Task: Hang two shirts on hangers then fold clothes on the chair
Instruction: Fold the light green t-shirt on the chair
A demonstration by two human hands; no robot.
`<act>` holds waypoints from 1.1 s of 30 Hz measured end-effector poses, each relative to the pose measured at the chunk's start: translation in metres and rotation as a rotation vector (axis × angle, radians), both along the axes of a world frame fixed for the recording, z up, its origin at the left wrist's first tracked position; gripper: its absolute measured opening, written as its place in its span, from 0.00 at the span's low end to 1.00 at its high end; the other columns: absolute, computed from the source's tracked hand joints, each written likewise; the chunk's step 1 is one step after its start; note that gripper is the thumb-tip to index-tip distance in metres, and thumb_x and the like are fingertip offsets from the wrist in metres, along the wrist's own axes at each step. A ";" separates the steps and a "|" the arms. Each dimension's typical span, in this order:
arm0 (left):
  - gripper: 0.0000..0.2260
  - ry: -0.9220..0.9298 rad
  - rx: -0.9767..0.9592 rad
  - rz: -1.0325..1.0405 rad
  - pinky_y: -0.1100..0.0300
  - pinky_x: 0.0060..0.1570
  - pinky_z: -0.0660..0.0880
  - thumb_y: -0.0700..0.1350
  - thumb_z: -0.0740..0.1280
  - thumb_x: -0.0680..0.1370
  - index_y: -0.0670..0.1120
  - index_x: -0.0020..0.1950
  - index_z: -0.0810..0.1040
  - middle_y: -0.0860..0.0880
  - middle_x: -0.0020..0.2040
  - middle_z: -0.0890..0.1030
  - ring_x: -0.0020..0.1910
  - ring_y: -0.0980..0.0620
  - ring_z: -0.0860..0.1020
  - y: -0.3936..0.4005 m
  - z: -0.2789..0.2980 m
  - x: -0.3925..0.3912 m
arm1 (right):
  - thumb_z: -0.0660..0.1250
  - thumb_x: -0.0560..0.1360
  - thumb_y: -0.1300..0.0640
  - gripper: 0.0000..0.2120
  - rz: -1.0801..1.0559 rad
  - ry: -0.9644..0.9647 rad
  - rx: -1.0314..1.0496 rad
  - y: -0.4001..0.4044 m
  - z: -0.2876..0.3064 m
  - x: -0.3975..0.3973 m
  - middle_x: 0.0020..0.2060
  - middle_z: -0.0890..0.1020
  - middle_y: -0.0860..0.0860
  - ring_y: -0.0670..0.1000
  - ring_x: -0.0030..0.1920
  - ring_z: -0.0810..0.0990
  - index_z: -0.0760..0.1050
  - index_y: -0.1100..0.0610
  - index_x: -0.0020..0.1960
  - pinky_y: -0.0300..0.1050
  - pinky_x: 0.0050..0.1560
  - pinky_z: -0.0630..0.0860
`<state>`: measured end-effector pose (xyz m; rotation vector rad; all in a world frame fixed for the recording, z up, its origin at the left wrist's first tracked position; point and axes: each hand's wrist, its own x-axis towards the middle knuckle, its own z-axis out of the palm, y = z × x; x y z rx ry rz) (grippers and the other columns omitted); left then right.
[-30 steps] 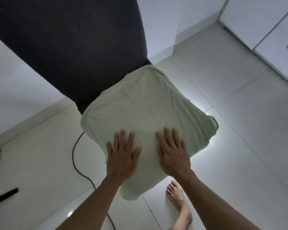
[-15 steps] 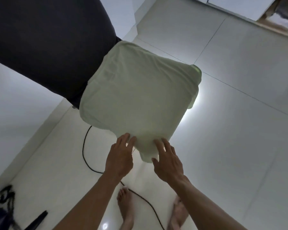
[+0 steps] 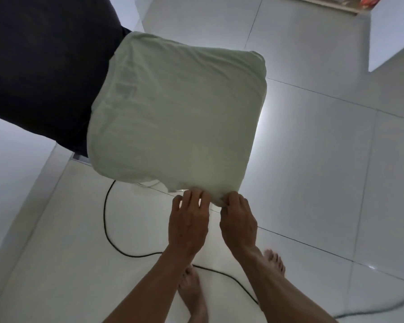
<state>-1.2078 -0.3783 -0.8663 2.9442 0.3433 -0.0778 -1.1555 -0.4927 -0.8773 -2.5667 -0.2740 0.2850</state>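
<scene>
A pale green garment [image 3: 175, 113] lies spread flat over the seat of a dark chair [image 3: 44, 66], covering it and hanging over its edges. My left hand [image 3: 188, 217] is at the garment's near edge, fingertips touching the hem. Beside it on the right, my right hand [image 3: 238, 217] has its fingers curled around the near corner of the cloth. The chair's dark backrest fills the upper left. No hangers are in view.
A black cable [image 3: 107, 220] loops across the white tiled floor under the chair and past my bare feet [image 3: 194, 292]. A white cabinet corner [image 3: 394, 31] stands at the upper right, with a wooden ledge [image 3: 324, 7] behind it.
Both hands slid from pressing flat on top of the garment back to its near edge. The right hand's fingers have curled onto the corner. The camera view shifted.
</scene>
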 end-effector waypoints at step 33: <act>0.07 0.027 -0.153 0.394 0.51 0.40 0.72 0.40 0.70 0.72 0.44 0.48 0.74 0.46 0.46 0.77 0.41 0.42 0.75 0.165 0.135 0.085 | 0.58 0.70 0.70 0.13 -0.335 0.202 -0.032 0.005 0.101 0.084 0.50 0.73 0.56 0.60 0.51 0.74 0.73 0.61 0.52 0.49 0.43 0.70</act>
